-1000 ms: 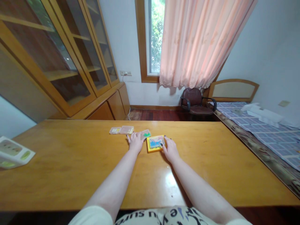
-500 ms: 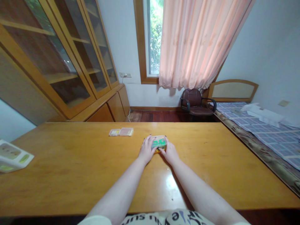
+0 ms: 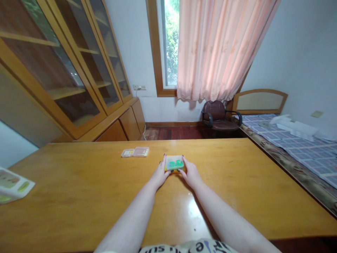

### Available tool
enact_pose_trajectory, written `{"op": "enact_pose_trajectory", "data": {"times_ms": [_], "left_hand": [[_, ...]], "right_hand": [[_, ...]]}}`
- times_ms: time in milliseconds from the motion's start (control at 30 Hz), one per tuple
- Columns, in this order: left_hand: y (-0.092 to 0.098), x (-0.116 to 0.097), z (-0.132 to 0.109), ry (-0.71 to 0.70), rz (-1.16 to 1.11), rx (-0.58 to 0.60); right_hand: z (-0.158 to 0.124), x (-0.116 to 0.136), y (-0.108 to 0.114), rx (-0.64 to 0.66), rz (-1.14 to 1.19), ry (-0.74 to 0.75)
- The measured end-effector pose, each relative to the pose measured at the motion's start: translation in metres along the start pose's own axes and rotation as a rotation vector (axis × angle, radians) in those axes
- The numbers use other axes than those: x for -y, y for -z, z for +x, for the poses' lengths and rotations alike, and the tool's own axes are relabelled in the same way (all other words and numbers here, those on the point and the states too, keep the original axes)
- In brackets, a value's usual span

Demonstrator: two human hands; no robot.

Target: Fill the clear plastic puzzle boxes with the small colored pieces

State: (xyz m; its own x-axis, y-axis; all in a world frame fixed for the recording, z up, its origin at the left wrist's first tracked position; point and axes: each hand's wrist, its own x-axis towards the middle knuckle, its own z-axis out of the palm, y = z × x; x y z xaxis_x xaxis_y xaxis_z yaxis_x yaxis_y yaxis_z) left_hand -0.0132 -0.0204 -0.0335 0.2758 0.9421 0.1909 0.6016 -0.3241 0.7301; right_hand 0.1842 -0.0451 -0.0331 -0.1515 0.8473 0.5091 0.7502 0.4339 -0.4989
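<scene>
A small box (image 3: 174,163) with a clear lid, green pieces showing inside and a yellow-orange base is on the wooden table in front of me. My left hand (image 3: 160,175) grips its left side, thumb at the near edge. Against the right side, my right hand (image 3: 191,173) holds it the same way, its thumb also at the near edge. Farther back and to the left lies an opened pinkish clear case (image 3: 140,151), its two halves spread flat, with small pale things inside.
The wooden table (image 3: 92,196) spans the view. At its left edge sits a white object (image 3: 15,184) with yellow-green parts. Beyond are a glass-door cabinet (image 3: 126,119), a brown chair (image 3: 217,114) and a bed (image 3: 279,130) on the right.
My fingers have shifted from over the lid to the box's sides, so more of its top shows. The box appears slightly farther left, and the camera view has moved a little.
</scene>
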Motion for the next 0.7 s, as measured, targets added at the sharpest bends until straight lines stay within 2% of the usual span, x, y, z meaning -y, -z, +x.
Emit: {"op": "enact_pose_trajectory", "data": {"times_ms": [167, 467, 533, 600, 700], "left_hand": [[-0.001, -0.001, -0.002, -0.014, 0.064, 0.000], [-0.001, -0.003, 0.000, -0.034, 0.166, -0.022], [0.007, 0.001, 0.004, -0.062, 0.267, -0.051], [0.024, 0.008, 0.012, -0.042, 0.424, -0.119], [0.061, 0.026, 0.027, 0.189, 0.654, -0.224]], "right_hand": [[0.002, -0.003, 0.000, 0.016, 0.027, 0.014], [0.005, -0.007, -0.003, 0.022, 0.068, -0.065], [0.006, -0.007, -0.004, 0.018, 0.077, -0.112], [0.006, -0.008, -0.004, 0.013, 0.077, -0.153], [0.005, -0.008, -0.003, 0.020, 0.079, -0.161]]}}
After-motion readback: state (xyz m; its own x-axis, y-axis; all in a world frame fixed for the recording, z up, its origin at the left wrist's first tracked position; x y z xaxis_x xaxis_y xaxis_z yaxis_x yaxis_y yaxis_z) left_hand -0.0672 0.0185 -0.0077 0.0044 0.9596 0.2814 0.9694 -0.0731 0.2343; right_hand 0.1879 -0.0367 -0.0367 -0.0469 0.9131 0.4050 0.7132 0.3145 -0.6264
